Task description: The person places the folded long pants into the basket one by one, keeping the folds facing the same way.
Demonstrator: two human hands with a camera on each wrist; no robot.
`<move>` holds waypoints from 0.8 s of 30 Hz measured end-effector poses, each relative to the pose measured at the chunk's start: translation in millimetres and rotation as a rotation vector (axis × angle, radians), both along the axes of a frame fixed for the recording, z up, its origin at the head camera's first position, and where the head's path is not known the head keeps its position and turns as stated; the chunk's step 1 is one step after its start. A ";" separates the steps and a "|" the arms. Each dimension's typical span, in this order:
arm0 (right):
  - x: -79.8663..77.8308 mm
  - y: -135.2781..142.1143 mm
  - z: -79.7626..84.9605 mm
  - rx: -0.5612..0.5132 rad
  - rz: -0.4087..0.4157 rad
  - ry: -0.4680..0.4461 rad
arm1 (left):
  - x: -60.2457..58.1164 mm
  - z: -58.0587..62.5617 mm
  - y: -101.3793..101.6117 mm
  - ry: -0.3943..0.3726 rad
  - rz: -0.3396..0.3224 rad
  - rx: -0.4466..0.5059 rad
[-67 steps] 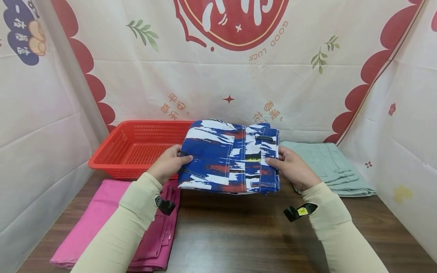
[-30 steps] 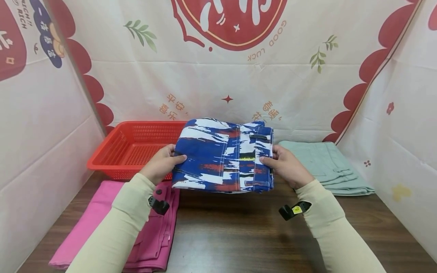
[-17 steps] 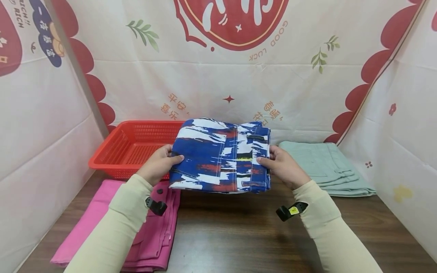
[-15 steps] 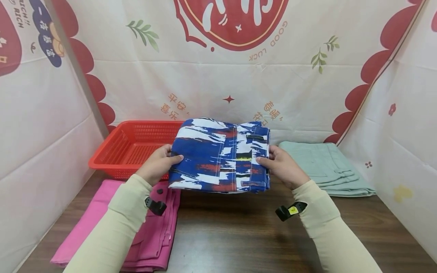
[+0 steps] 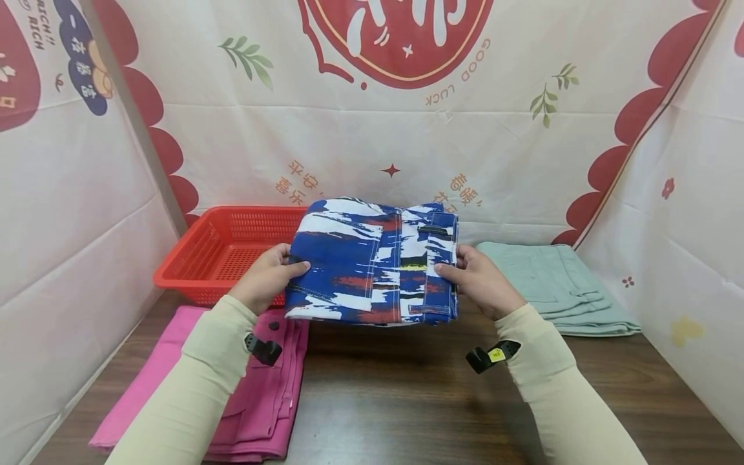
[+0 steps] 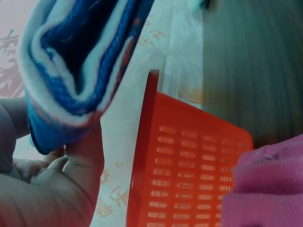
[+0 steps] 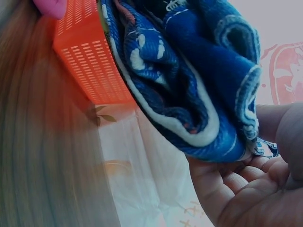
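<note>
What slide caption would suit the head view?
Left hand and right hand hold a folded patterned garment above a table.

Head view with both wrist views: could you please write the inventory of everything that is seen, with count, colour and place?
Patterned cloth: 1, mostly blue, white and red, held above the table between both hands
Basket: 1, red, back left, partly hidden by the patterned cloth
Pink cloth: 1, pink, front left on the table
Green cloth: 1, pale green, right on the table
Table: 1, brown, below
Backdrop: cream with printed designs, behind and at both sides
Wrist cameras: 2, black, one per wrist
Sleeves: 2, cream, on both arms
Left hand: 1, bare, gripping the patterned cloth's left edge
Right hand: 1, bare, gripping its right edge
</note>
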State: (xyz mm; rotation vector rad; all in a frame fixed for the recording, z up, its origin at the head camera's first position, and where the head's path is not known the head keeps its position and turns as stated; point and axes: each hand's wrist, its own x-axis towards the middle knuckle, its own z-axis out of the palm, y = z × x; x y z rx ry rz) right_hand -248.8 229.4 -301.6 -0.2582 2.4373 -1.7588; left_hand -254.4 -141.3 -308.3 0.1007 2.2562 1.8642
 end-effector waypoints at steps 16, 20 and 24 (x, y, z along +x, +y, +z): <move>-7.0 -6.2 -1.4 -0.040 0.006 0.001 | -2.4 0.7 -4.1 0.020 0.020 -0.006; -9.2 -8.7 -1.2 -0.054 0.016 0.001 | -2.0 0.6 -4.0 0.026 0.040 0.002; -10.1 -7.4 -1.9 -0.052 0.010 -0.010 | -1.1 1.2 -2.1 0.021 0.046 -0.003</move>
